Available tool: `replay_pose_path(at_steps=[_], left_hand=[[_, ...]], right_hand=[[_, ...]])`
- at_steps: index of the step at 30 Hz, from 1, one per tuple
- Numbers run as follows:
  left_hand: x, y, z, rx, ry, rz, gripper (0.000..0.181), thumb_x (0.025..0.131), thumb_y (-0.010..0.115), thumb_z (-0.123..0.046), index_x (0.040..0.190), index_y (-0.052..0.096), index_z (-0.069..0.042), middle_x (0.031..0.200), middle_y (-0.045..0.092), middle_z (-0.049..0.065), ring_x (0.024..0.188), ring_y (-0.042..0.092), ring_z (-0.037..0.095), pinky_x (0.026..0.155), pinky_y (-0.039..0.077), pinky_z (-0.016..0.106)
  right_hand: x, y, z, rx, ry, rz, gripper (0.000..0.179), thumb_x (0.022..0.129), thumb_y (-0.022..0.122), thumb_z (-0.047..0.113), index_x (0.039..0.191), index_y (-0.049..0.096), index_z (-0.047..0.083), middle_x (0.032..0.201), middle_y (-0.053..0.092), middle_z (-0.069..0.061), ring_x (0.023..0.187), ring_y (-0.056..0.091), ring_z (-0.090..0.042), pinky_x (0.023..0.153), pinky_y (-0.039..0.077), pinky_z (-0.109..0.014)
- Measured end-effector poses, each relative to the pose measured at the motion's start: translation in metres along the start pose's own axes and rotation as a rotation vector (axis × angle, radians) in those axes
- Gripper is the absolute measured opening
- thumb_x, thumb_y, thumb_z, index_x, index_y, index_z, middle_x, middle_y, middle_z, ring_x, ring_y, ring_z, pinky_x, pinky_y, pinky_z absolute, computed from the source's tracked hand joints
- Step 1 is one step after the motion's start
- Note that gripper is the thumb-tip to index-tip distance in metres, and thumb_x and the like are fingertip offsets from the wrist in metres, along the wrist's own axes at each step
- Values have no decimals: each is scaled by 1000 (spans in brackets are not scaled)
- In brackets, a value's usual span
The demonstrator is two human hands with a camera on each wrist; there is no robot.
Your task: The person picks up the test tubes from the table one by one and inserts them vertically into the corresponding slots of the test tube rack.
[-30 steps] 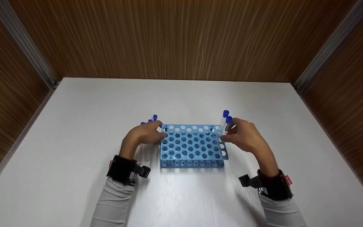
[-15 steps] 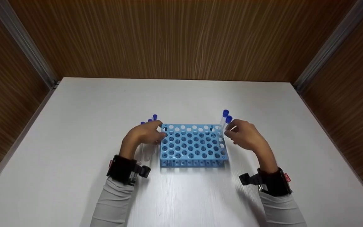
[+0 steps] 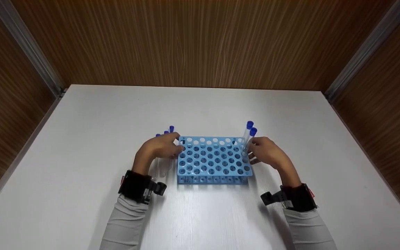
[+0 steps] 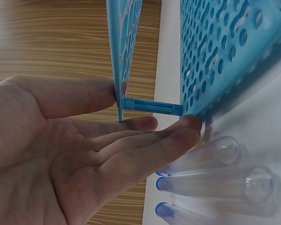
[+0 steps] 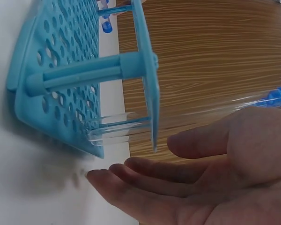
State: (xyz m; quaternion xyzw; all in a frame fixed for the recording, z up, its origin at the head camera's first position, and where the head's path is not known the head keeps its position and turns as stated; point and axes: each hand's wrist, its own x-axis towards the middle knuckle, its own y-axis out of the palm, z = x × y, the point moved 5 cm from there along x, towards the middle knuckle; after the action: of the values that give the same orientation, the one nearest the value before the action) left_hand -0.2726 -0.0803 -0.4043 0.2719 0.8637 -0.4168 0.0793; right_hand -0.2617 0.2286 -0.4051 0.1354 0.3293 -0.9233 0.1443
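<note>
Left hand [image 3: 160, 146]: thumb and index finger nearly closed, pinching the left edge of the upper plate of a blue test-tube rack [image 3: 214, 159]; other fingers extended toward the lower plate. Three blue-capped clear test tubes [image 3: 163, 171] lie on the table [image 3: 200, 215] beneath this hand, just left of the rack. Rack sits upright mid-table. Two capped tubes [image 3: 247, 135] stand tilted in its right end. Right hand [image 3: 266, 151]: fingers loosely spread, holding nothing, just beside those tubes (thumb contact: cannot tell). Right wristband [image 3: 296, 198] bears a red tag, lettering unreadable.
</note>
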Motion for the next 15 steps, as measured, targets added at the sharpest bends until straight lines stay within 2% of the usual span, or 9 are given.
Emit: replay_pose_path(at_steps=[15], left_hand=[[-1, 0, -1, -3, -11, -10, 66, 102, 53, -31, 156, 32, -1, 144, 55, 20, 129, 57, 34, 113, 41, 51]], right_hand=[[5, 6, -5, 30, 40, 41, 45, 108, 36, 18, 133, 54, -15, 115, 66, -27, 102, 69, -32, 92, 59, -45]])
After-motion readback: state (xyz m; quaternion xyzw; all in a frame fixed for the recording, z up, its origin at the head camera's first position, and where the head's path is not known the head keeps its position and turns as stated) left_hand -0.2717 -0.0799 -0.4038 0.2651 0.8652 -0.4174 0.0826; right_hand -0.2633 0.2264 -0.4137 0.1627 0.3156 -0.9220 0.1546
